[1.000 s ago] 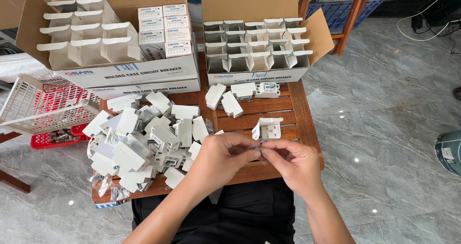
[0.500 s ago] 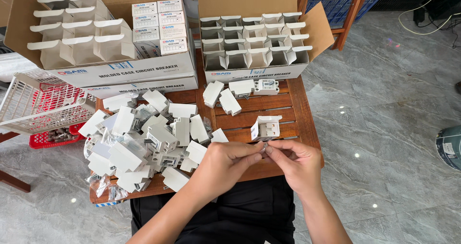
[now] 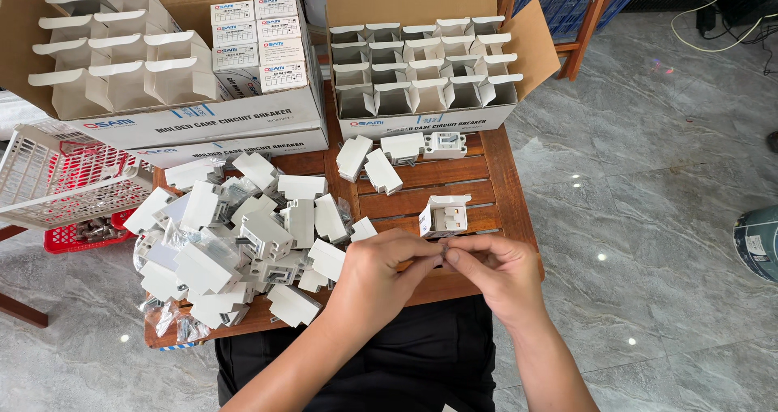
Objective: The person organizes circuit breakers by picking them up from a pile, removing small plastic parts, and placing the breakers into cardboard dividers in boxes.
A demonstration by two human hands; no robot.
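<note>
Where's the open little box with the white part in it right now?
In the head view, the open little box sits on the wooden table, right of the pile of white parts, just beyond the right hand.

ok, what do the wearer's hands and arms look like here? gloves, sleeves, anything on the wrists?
Both hands are bare: no gloves on the left hand or right hand. No sleeves reach the forearms, and no watch, band or ring shows. Dark clothing is visible below the arms.
</note>
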